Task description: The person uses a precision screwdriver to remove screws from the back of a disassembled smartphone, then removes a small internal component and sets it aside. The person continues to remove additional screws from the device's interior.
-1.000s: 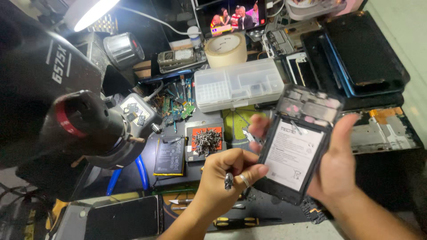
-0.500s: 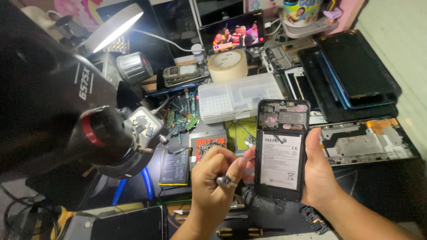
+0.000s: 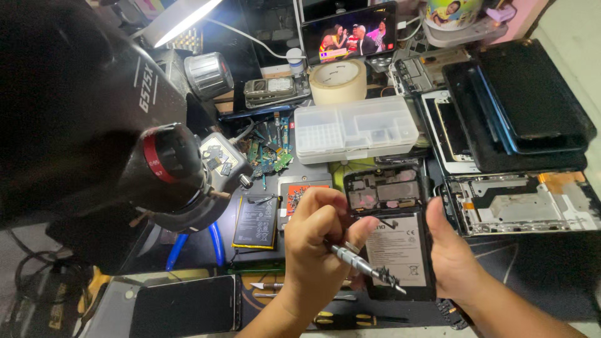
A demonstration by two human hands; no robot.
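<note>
Black and open at its back, the phone (image 3: 393, 241) stands nearly upright in the middle of the view, above the dark bench top (image 3: 532, 275). Its upper part shows the bare circuit board and its lower part shows a pale battery with printed marks. The right hand (image 3: 454, 256) wraps the right edge of the phone from the side; the thumb lies along that edge and the other fingers are hidden behind the body, so the hand is closed on the phone. The left hand (image 3: 319, 241) is curled into a loose fist just at the left of the phone, touching its left edge. This hand holds a small metal screwdriver (image 3: 363, 266) between thumb and bent fingers. The tool goes down and to the right, across the lower part of the battery, and its dark tip is over the battery near the bottom corner; I cannot tell whether the tip touches it.

Behind the phone lies a clear plastic parts box (image 3: 357, 128), and behind that a roll of tape (image 3: 338, 81). At the left, a loose battery (image 3: 256, 220) lies flat beside the big black microscope head (image 3: 81, 125). At the right, a metal phone frame (image 3: 526, 200) lies well apart from the hands.
</note>
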